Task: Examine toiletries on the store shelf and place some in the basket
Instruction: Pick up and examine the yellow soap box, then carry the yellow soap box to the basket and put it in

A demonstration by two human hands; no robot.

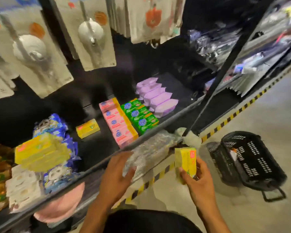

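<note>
The right hand (198,179) has its grip clenched round a yellow box (186,158), thumb across the near face and fingers curled behind the far side. Its forearm rises from the bottom edge and leans left. The box stands almost upright, long axis vertical, a red patch at its top corner. It is held in the air in front of the shelf (94,145), left of the basket (249,158) and apart from it.

The left hand (114,175) reaches forward, its grip grasping a clear-wrapped packet (148,152) of crinkled glossy film. The packet's long axis runs along the shelf's front rail, lower left to upper right; its contents are too blurred to tell.

The basket is black plastic with slotted walls and sits on the pale floor. On the dark shelf lie rectangular cartons: a pink row (119,121) touching a green row (141,115), soft purple packs (156,96) beside them, and a lone yellow carton (87,128).
</note>
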